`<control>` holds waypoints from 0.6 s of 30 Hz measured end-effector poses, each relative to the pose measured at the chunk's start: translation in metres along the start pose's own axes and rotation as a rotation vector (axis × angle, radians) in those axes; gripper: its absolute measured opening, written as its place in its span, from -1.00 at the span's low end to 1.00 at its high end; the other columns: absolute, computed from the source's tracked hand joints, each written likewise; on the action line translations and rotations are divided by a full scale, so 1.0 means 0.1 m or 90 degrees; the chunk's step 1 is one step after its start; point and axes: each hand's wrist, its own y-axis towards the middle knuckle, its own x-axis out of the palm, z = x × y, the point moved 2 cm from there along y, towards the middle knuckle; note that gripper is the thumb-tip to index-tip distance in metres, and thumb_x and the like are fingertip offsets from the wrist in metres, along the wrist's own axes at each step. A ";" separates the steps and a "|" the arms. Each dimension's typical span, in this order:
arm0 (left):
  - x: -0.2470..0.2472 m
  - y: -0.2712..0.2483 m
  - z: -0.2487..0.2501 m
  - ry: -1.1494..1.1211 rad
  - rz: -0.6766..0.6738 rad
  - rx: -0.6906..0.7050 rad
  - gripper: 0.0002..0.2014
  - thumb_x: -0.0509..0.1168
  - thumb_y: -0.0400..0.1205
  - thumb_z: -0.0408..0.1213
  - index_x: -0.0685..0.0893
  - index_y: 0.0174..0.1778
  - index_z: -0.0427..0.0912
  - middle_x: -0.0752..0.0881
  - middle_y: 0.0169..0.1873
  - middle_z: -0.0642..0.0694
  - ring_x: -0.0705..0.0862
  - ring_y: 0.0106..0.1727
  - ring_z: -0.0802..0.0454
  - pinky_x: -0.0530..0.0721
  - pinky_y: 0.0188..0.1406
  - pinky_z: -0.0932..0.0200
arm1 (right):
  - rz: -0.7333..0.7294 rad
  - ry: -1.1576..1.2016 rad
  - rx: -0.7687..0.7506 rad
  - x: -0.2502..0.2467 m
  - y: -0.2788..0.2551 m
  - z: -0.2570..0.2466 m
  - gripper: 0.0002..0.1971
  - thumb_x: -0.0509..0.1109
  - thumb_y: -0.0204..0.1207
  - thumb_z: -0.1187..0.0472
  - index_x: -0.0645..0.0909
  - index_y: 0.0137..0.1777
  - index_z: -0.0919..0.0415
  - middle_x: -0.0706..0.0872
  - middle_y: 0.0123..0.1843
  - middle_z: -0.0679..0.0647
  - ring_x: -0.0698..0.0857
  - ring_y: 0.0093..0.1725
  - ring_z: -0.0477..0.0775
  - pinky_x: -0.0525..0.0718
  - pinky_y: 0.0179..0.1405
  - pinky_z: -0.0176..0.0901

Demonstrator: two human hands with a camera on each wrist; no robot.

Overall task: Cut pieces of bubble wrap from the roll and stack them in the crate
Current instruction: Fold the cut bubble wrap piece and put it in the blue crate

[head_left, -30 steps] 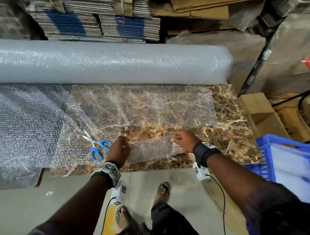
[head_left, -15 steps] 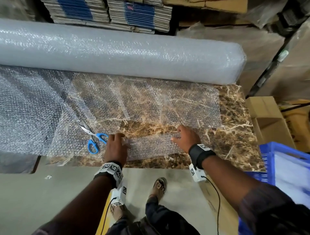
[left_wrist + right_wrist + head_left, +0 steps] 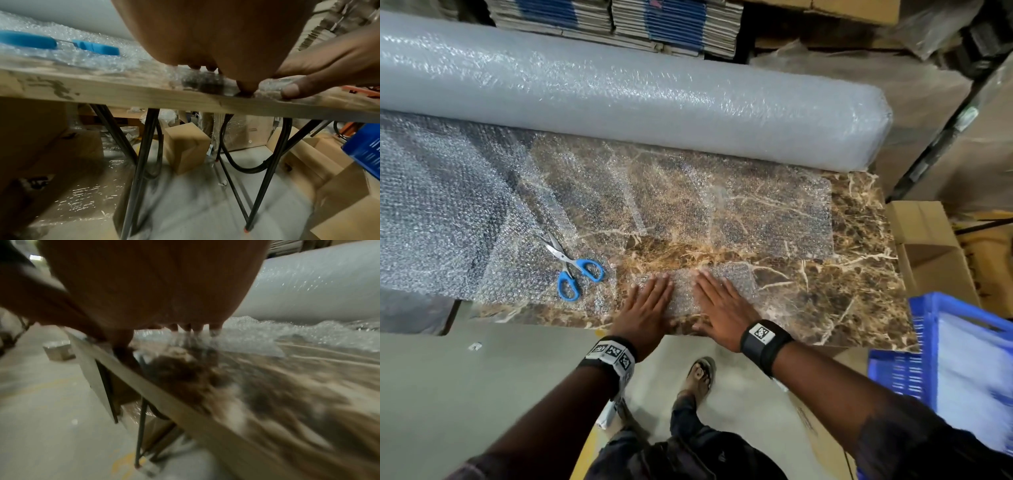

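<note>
While both palms lie flat, fingers straight and grasping nothing, left hand (image 3: 645, 313) and right hand (image 3: 724, 310) press the cut piece (image 3: 685, 291) onto the counter (image 3: 859, 291), probably flattening it. Scissors (image 3: 573, 265) at 9 o'clock; crate (image 3: 928, 329) at 3 o'clock.

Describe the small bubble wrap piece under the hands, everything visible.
The cut bubble wrap piece is a small, clear, bubbled sheet lying flat at the near edge of the marble-patterned table, apart from the unrolled sheet. The left hand and right hand press on it with straight fingers, palms down. Whether it is folded cannot be told.
</note>
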 end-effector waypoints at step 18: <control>-0.14 0.05 0.18 -0.038 -0.055 0.015 -0.20 0.04 0.71 0.20 -0.24 0.72 0.00 -0.34 0.67 -0.04 -0.36 0.68 -0.12 -0.33 0.65 -0.10 | -0.009 0.072 0.045 -0.08 -0.20 0.08 -0.18 0.18 0.64 -0.20 -0.06 0.74 0.16 -0.17 0.78 0.09 -0.17 0.75 0.11 0.01 0.69 0.27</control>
